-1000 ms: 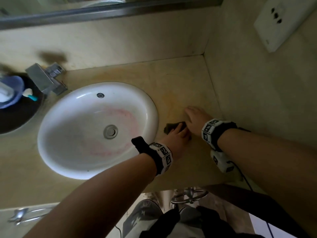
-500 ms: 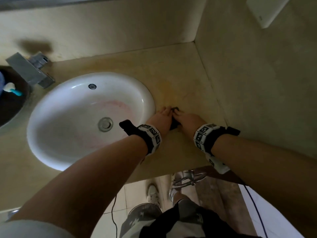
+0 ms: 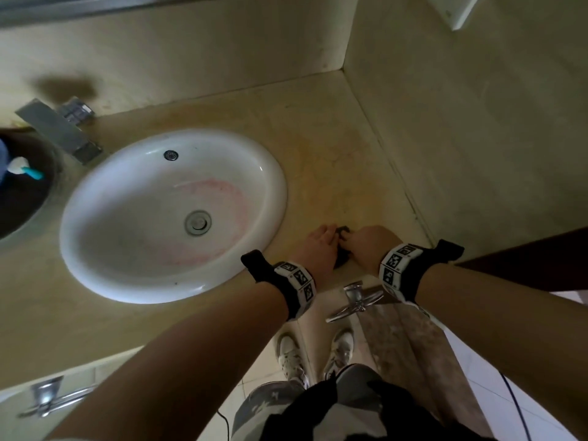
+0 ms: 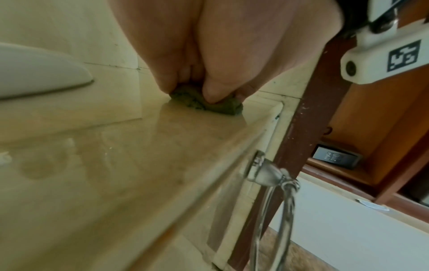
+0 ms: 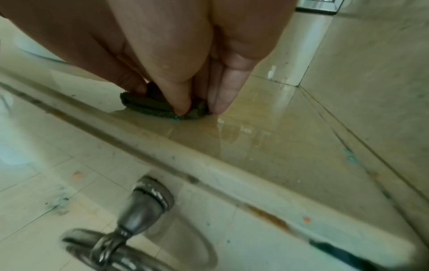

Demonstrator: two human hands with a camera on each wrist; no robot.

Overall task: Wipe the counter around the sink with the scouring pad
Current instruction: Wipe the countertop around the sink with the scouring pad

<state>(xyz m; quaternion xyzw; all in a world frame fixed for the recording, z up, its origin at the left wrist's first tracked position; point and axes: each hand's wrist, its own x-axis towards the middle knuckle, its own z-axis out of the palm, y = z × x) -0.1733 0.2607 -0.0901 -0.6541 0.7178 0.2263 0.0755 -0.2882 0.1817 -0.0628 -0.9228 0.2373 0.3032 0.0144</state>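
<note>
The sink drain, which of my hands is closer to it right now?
Left. Your left hand sits beside the sink's rim, nearer the drain; your right hand lies beyond it, farther away.

The scouring pad (image 5: 148,105) is dark green. The bench (image 3: 334,173) is beige stone with yellowish stains. The sink (image 3: 95,249) is white with a pink smear inside. The wristbands (image 3: 299,281) are black with white blocks bearing black square patterns.

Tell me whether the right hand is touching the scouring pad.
Touching. In the right wrist view the right hand presses its fingertips into the scouring pad, which lies on the counter.
</note>
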